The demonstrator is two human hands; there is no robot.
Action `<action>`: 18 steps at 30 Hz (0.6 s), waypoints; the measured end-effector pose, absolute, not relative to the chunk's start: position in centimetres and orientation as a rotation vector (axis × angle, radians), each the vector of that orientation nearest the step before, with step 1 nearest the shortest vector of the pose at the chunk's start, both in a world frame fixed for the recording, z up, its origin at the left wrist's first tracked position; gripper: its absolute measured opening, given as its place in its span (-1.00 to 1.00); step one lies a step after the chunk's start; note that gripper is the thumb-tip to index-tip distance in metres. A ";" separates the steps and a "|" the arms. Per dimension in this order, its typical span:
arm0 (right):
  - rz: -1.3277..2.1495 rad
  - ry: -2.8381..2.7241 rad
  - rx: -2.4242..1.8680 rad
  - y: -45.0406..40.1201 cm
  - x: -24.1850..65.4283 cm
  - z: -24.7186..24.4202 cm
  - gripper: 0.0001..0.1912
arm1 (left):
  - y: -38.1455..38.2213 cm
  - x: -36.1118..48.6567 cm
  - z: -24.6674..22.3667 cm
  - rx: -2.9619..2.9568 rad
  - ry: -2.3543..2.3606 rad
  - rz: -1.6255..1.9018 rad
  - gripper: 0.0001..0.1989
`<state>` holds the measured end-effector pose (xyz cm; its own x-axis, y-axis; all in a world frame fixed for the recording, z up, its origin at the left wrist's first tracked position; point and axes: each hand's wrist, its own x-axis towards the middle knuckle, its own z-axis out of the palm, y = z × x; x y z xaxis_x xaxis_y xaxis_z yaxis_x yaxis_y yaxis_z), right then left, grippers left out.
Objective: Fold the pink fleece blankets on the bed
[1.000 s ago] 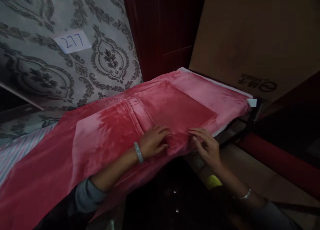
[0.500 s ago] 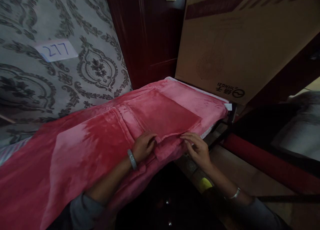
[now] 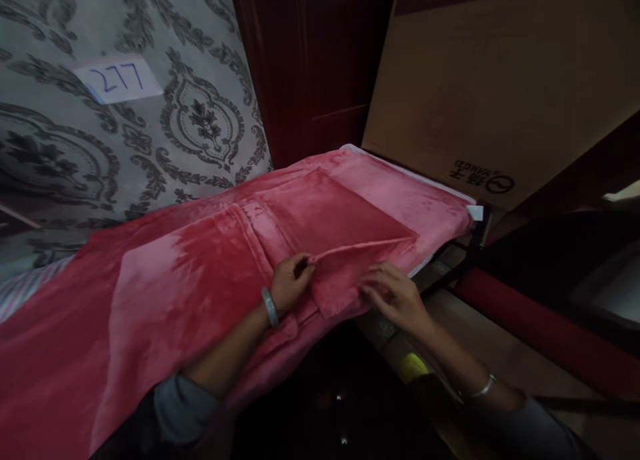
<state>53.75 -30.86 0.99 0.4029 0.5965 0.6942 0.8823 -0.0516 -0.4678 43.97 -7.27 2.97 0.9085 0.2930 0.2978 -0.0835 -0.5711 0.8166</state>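
Head view: a folded red plush cloth (image 3: 345, 213) lies on a pink cover (image 3: 420, 185), towards its near edge. The left hand (image 3: 291, 281) pinches the cloth's front edge; the right hand (image 3: 400, 301), blurred and half-curled, is beside the cover's near edge, its grip impossible to tell. A cardboard box (image 3: 475, 93) stands beyond the cover's right end.

The left hand (image 3: 291, 281), wearing a bangle (image 3: 270, 307), pinches the lifted edge of folded red plush fabric (image 3: 340, 210) on a pink blanket (image 3: 400, 177); the right hand (image 3: 395, 297), blurred, is beside it, fingers parted. Behind stands a YANGZI cardboard box (image 3: 450, 93).
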 end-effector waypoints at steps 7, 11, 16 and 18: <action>-0.377 -1.483 -1.999 -30.7 53.4 -0.8 -0.54 | -7.2 44.2 3.0 1.927 0.209 0.443 -0.88; -0.398 -1.481 -1.913 -30.3 53.7 -0.8 -0.64 | -7.5 44.1 3.3 1.943 0.197 0.480 -0.86; -0.428 -1.431 -1.872 -29.3 54.3 0.4 -0.73 | -7.5 44.0 3.3 1.966 0.243 0.490 -0.85; -0.395 -1.433 -1.890 -28.5 54.8 1.0 -0.76 | -7.5 44.0 3.3 1.964 0.257 0.498 -0.86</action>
